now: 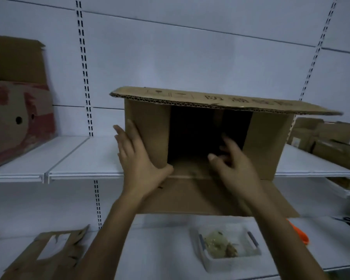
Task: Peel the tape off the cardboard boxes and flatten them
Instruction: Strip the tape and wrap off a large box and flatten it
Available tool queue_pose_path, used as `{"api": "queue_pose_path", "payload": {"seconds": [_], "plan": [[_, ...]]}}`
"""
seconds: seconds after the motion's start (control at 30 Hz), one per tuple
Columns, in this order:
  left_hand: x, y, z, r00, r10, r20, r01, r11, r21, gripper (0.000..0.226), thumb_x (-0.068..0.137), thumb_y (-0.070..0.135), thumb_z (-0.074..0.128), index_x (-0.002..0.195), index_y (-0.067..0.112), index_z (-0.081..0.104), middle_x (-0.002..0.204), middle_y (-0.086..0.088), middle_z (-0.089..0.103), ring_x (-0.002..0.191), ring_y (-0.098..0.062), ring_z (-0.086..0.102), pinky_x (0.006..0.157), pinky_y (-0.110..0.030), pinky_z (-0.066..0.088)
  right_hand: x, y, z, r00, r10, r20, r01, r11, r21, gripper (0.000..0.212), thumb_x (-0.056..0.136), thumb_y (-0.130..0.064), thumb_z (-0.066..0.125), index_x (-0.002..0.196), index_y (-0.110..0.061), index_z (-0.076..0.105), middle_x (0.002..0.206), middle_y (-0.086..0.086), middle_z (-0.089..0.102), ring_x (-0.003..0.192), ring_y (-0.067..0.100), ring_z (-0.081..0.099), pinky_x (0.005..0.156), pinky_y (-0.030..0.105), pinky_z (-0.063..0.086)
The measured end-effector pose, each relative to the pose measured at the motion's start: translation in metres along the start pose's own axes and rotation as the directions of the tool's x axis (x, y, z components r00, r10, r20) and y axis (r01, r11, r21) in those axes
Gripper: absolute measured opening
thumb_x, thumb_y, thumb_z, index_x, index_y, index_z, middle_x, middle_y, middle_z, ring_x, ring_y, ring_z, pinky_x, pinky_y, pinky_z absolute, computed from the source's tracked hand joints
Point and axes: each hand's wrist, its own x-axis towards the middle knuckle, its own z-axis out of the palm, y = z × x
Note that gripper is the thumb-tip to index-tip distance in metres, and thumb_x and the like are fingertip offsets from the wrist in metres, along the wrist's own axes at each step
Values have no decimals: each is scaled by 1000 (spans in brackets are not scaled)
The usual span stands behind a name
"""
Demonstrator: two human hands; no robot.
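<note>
Fingers (pixel 129 132) of the left hand (pixel 141 164) lie straight and close together, flat on the smooth brown side flap of the cardboard box (pixel 267 142). The thumb sticks out along the bottom edge of that flap. The right hand (pixel 236 164) is at the dark open mouth of the box. Its fingers look bent and a bit spread, but they are blurry, so it is too hard to tell if they hold anything. The box lies on its side on the white shelf (pixel 79 158), with its open end facing the person. Its top flap sticks out flat like a roof, and the cut edge shows little wavy ridges. Its bottom flap hangs down over the front of the shelf. On the lower shelf (pixel 166 249) sits a white plastic tray (pixel 230 263) with a crumpled yellowish lump (pixel 220 242) inside. A torn flat cardboard piece (pixel 49 253) lies to the left. Dark scissors (pixel 348 221) lie far right. A flat red-printed cardboard sheet (pixel 18 122) with round holes leans at the left of the upper shelf.
</note>
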Motion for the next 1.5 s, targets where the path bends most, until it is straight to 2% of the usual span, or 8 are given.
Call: {"api": "queue_pose_path", "payload": {"seconds": [0.17,0.47,0.6,0.73,0.9,1.1,1.23,1.5], "plan": [[-5,-5,-35,979,11,206,40,970,-240,129,60,29,74,139,56,-24,156,18,-28,149,-16,1,111,-54,34,47,-38,-34,920,-124,-372,148,988,34,26,89,-28,54,74,-6,53,61,-4,48,51,4,40,44,16,27],[-24,0,-48,992,48,112,21,841,-540,88,70,9,49,149,39,25,133,-14,52,91,-24,61,69,-35,57,55,-29,-42,892,-76,-445,45,996,-81,31,86,-29,57,76,0,49,75,10,48,68,20,45,56,30,31],[-29,-6,-47,998,-27,-61,-5,886,-464,64,71,11,42,134,22,47,79,15,60,65,-5,56,53,-17,46,41,-8,-33,789,-133,-600,-163,896,-413,64,76,-41,74,114,5,52,133,30,42,129,44,34,105,55,27],[-26,-17,-57,987,-138,-81,83,873,-481,35,83,-4,42,111,12,56,78,19,61,70,2,56,63,-13,45,32,35,-18,854,104,-509,-319,879,-355,126,68,-50,79,151,-6,-4,159,19,-12,146,38,-9,111,66,3],[-22,-22,-66,982,-188,-34,144,847,-512,42,81,-12,39,80,26,55,63,24,58,61,7,53,57,-8,45,33,56,-23,882,175,-437,-326,896,-300,101,63,-59,55,141,-2,28,151,22,18,136,48,23,100,63,38],[-26,-18,-57,980,-184,-73,126,865,-486,29,85,-9,40,85,16,54,62,20,55,58,4,50,54,-8,42,16,66,-31,880,11,-474,-113,976,-187,94,73,-44,57,152,-24,11,159,11,16,143,35,22,109,56,32],[-30,-8,-53,978,-183,-100,119,885,-450,28,87,-6,40,112,-3,53,81,-2,59,64,-4,52,58,-10,43,-1,69,-41,851,16,-525,38,995,91,72,81,-27,50,150,-25,29,130,-17,57,98,-9,55,86,15,48],[-35,8,-35,960,-181,-212,96,929,-357,48,89,-2,41,133,15,50,111,-3,61,96,-17,55,72,-17,40,-7,83,-77,921,57,-386,87,935,345,10,79,-16,45,75,-24,51,68,-14,49,68,4,46,64,30,37]]}}
